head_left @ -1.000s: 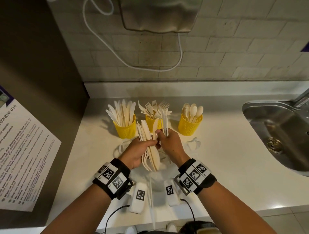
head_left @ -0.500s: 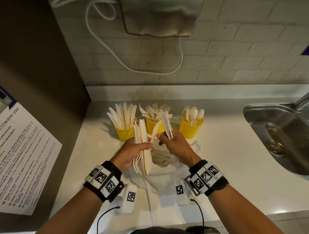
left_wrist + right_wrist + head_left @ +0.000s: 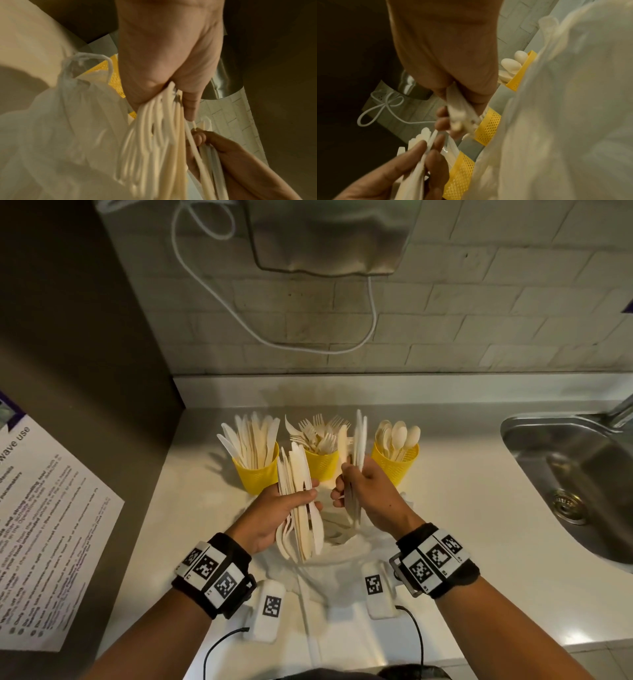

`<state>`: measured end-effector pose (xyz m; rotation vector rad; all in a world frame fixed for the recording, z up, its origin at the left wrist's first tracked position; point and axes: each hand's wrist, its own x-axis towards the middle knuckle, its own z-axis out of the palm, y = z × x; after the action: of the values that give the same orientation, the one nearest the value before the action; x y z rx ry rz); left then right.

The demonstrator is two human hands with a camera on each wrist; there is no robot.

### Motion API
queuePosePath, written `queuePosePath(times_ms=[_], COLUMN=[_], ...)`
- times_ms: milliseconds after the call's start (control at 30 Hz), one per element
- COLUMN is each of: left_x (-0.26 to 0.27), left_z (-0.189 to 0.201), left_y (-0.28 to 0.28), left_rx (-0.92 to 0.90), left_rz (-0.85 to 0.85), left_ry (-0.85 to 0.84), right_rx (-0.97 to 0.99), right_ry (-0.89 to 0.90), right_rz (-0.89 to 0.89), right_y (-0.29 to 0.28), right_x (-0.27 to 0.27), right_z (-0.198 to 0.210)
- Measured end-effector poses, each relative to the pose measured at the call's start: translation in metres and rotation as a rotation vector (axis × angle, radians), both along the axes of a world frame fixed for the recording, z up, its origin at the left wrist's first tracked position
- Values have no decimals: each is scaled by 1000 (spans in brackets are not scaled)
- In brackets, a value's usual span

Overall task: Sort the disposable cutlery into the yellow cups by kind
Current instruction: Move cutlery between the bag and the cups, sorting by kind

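Head cam looks down; wrist cams close-up, all share yellow cups (image 3: 395, 465)

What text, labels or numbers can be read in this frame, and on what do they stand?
"wave use": heading, cut off at the frame edge, on the white printed paper notice on the dark panel at left.
Body text of that notice: too small and blurred to read.
Black-and-white square marker tags on the black wristbands and white sensor boxes: coded patterns, no words.
Nothing else legible.

Steel sink (image 3: 561, 484) at right edge, drain (image 3: 567, 507) inside. White cable (image 3: 260, 335) loops across tiled wall (image 3: 479, 313), upper center. Printed notice (image 3: 44, 529) at left. White plastic bag (image 3: 342, 570) on countertop (image 3: 462, 542), lower center.
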<state>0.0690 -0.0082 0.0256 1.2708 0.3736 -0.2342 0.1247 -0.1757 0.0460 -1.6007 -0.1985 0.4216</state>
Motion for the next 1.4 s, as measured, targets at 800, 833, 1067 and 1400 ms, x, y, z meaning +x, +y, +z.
queuePosePath(times_ms=[800, 833, 1067, 1400], left_x=[-18, -19, -29, -45], left_z=[4, 4, 4, 18], left_y=[64, 64, 73, 34], left_rx=[2, -3, 45, 246], left_rz=[268, 270, 246, -108], left_ry=[-24, -23, 5, 41], right_rx=[-757, -743, -783, -58], right_ry=[-1004, -1029, -1164, -187], right_rz=[1036, 1006, 831, -104], right_y=[-5, -4, -6, 9], right_x=[-104, -103, -107, -62], right_z=[-100, -100, -99, -17])
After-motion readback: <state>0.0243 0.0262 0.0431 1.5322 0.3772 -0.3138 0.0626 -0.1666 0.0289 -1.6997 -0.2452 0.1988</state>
